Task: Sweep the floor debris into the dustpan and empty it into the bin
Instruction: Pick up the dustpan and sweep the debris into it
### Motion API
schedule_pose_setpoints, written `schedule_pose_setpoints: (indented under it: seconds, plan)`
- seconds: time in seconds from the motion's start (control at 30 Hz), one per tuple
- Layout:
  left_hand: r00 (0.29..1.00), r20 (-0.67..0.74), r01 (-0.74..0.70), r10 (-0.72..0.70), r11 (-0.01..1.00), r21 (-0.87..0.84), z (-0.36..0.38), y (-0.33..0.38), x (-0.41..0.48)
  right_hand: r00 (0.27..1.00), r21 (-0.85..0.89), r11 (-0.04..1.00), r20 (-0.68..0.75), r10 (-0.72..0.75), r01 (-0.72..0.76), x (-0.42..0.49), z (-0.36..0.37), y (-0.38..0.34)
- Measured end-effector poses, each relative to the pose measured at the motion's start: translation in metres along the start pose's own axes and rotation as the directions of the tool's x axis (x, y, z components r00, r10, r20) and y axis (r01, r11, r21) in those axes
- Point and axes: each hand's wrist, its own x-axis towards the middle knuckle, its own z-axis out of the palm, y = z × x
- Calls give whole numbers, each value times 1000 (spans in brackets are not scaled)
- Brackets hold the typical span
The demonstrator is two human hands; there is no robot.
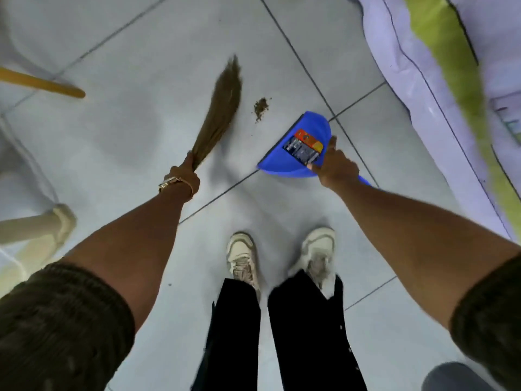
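Nearest to me I see my shoes [242, 256] on the tiled floor [135, 114]. My left hand [183, 176] grips the broom [221, 108] at its base, and my right hand [335, 167] holds the blue dustpan [293, 145] on the floor. Farther, the debris [260, 107] lies between broom and dustpan, touching neither.
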Motion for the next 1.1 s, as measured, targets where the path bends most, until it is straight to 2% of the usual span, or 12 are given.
schedule_pose_setpoints:
  seconds: [0.1,0.2,0.37,0.5,0.63,0.73,0.83,1.1]
  plan:
    - [998,46,40,-40,999,0,28,4,17,993,5,993,9,-116,116,56,-8,-3]
    - [998,9,62,-62,998,3,45,2,27,981,29,982,31,-190,189,108,-5,0]
    - [999,24,29,-29,1000,-2,66,-5,32,978,-73,976,59,-200,204,136,-6,15]
    - [999,10,-37,36,999,26,61,1,27,976,-75,974,33,-213,215,140,-4,20]
    - [992,48,-120,118,992,30,61,6,-2,986,-42,986,58,-157,160,141,6,23]
    - [989,48,-135,138,989,-68,71,9,-40,990,18,993,73,-122,121,136,17,29]
    - [992,32,-119,123,988,-95,81,20,-83,992,105,991,75,-97,89,126,29,32]
    - [990,-140,-57,32,982,-179,66,28,-145,996,182,983,86,-4,-12,108,41,24]
